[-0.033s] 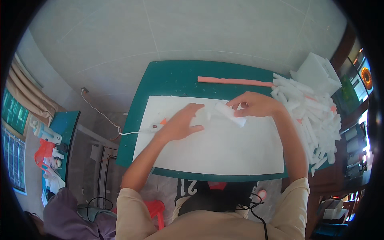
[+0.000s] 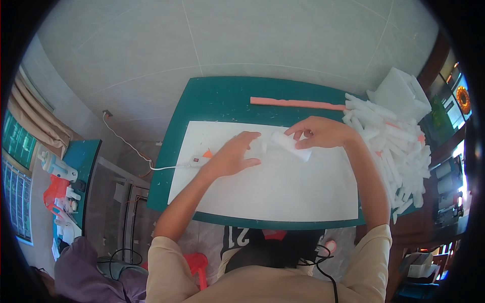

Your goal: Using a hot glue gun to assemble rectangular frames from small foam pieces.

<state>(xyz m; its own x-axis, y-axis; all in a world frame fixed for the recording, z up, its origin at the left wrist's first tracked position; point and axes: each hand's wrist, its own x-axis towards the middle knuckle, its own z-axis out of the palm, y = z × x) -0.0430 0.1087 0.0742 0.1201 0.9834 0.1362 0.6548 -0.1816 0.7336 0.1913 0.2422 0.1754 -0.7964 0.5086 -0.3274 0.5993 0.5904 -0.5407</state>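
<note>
My right hand (image 2: 319,133) pinches a short white foam-like roll (image 2: 292,147) between thumb and fingers, tilted over a white sheet (image 2: 283,197). To its left, my left hand (image 2: 233,155) is open, thumb and fingers apart, with nothing gripped. A small pale translucent piece (image 2: 263,147) shows between the two hands, just off the left fingertips; what it is I cannot make out. Beside my left wrist lies a white switch block (image 2: 197,161) on a cord, with a small orange piece (image 2: 207,153) by it.
A heap of white foam sticks (image 2: 389,151) covers the right end of the green table (image 2: 217,98). Behind it stands a white block-shaped bundle (image 2: 399,93). A long pink strip (image 2: 298,103) lies along the back. At left are a cluttered side table (image 2: 86,156) and a seated person (image 2: 86,272).
My left hand has shifted slightly right, toward the roll. My right hand keeps its pinch on the roll with hardly any movement.
</note>
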